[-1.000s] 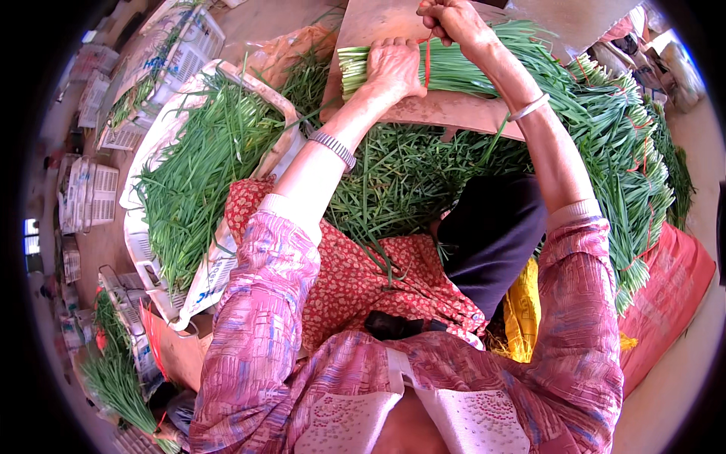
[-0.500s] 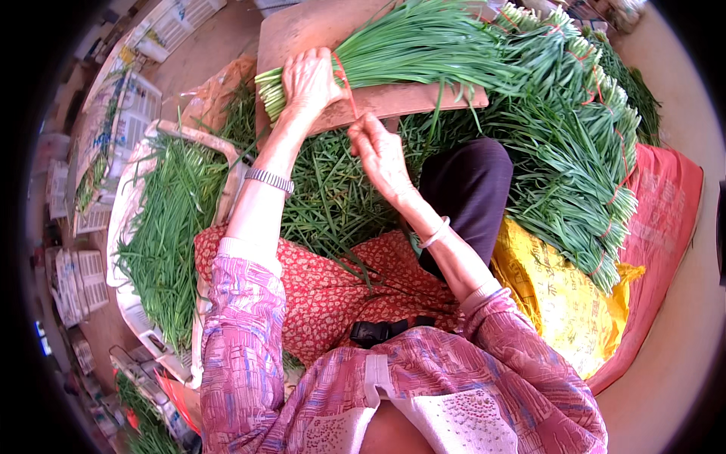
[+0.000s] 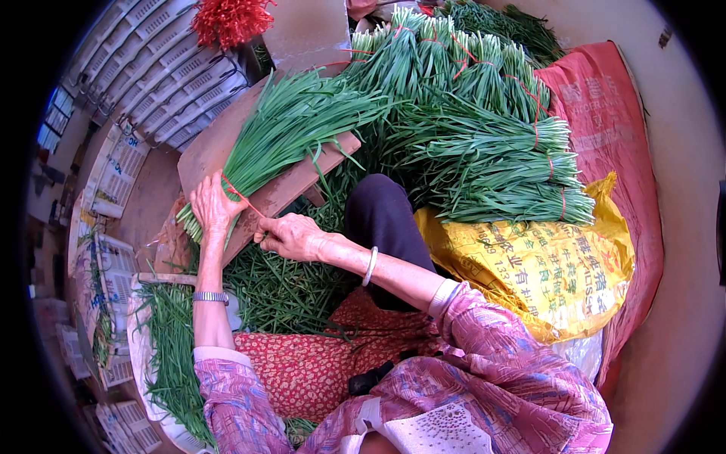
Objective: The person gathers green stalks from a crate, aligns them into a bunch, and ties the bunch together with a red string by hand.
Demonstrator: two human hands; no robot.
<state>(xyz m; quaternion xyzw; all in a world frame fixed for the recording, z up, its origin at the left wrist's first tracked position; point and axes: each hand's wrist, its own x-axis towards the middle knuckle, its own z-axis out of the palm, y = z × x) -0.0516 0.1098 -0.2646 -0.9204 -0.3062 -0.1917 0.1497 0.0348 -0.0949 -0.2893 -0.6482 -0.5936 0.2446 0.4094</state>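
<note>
A bundle of garlic chives [image 3: 283, 132] lies across a wooden board [image 3: 333, 157], its pale cut ends toward the lower left. My left hand [image 3: 213, 203] is closed over the bundle near those ends and presses it to the board. A red tie [image 3: 236, 191] runs round the bundle beside that hand and stretches taut to the right. My right hand [image 3: 295, 236], just off the board's near edge, pinches the tie's free end between its fingers. Loose chives [image 3: 287, 280] lie below the board, over and beside my red patterned apron [image 3: 302, 363].
Several tied chive bundles [image 3: 484, 144] are piled at the right on a yellow sack [image 3: 529, 280] and a red sack [image 3: 605, 113]. A white crate [image 3: 144, 333] of chives stands at the left. Red ties [image 3: 231, 21] hang in a bunch at the top, near stacked white crates [image 3: 162, 68].
The view has turned, so the board and both hands appear farther left and lower. A bunch of red ties has come into view. Left hand stays on the bundle; right still holds the taut tie.
</note>
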